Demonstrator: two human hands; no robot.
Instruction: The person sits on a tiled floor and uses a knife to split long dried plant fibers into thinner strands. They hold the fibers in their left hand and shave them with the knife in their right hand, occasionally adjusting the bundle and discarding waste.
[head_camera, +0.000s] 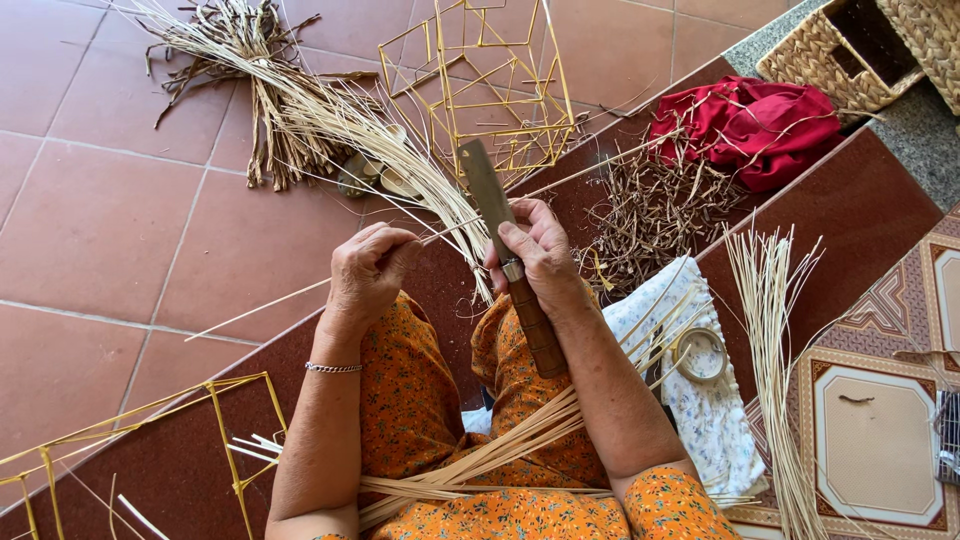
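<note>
My right hand (540, 250) grips a knife with a brown wooden handle (535, 325) and a broad dull blade (483, 185) that points up and away from me. My left hand (368, 270) is closed on a thin pale cane strip (265, 305) that runs from lower left across to the blade. A bundle of pale cane strips (330, 115) fans from the floor toward the blade. More strips (500, 450) lie across my lap, over orange flowered cloth.
A yellow wire frame (480, 75) stands on the red tiles ahead; another yellow frame (235, 420) lies at lower left. Dark shavings (650, 215), a red cloth (750, 125), woven baskets (850, 50), a tape roll (700, 352) and upright strips (770, 350) sit right.
</note>
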